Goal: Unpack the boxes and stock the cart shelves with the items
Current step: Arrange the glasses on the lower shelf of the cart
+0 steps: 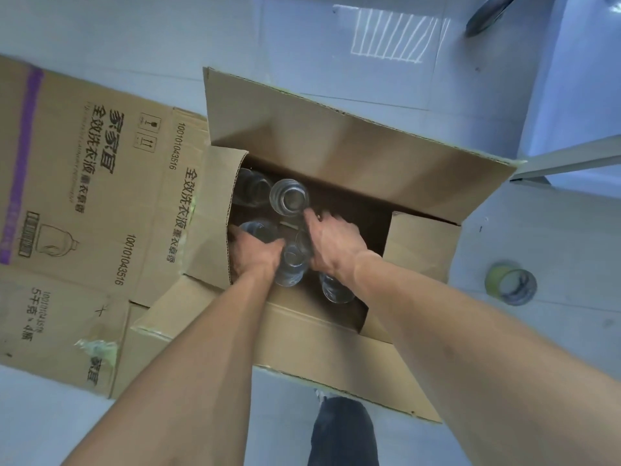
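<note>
Dark trouser leg point(342, 432) nearest, at bottom edge. Open cardboard box point(336, 146) on pale floor point(134, 35), flaps spread. Inside: several clear glass jars, upright, mouths up. Left hand point(255, 250) in box, fingers curled around near-left jar point(257, 230). Right hand point(336, 243) in box beside middle jar point(292, 264); hold on it cannot be told, fingers blurred. Near-right jar point(336, 290) below right wrist. Far jar point(289, 197) free. Flattened printed carton point(84, 196) left of box. Tape roll point(510, 285) right.
</note>
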The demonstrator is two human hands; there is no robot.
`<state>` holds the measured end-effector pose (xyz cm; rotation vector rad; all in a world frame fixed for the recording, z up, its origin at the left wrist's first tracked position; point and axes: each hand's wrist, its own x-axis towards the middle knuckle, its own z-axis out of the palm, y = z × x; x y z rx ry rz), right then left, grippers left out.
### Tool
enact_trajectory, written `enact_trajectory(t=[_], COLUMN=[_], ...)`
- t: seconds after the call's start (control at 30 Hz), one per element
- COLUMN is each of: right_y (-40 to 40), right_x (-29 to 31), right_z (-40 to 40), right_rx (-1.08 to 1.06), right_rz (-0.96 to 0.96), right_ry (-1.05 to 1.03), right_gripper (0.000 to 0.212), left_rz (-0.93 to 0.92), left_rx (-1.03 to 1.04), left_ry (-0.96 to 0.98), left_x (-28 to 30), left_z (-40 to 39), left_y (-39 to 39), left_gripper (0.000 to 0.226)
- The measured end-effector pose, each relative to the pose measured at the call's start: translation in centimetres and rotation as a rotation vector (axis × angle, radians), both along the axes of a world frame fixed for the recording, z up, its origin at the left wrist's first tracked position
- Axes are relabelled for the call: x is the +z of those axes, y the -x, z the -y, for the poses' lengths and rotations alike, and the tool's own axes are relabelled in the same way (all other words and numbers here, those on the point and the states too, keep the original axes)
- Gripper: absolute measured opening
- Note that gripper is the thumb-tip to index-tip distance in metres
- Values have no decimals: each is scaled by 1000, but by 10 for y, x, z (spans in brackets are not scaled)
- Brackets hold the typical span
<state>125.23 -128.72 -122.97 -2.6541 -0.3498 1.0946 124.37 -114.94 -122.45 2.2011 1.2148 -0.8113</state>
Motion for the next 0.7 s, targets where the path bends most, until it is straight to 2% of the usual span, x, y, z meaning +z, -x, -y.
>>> enact_trajectory(t=[0.2,0.4,0.57,0.7], right_y=[6,12,2,-1], right_x=[0,-2,0,15], right_z=[2,-5,-3,-1], right_rx=[17,35,-34,-66], right_rz=[53,78,104,156], right_ry=[-41,-36,-34,-30], right_gripper=[77,78,56,56], left_rz=[28,94,166,183], left_rx=[-130,-133,-183,-253], left_ry=[-156,-113,-172,-155], left_x=[-5,-6,0,12], left_z=[3,-10,-14,-15], left_y=[0,2,5,8], left_gripper=[81,70,65,69])
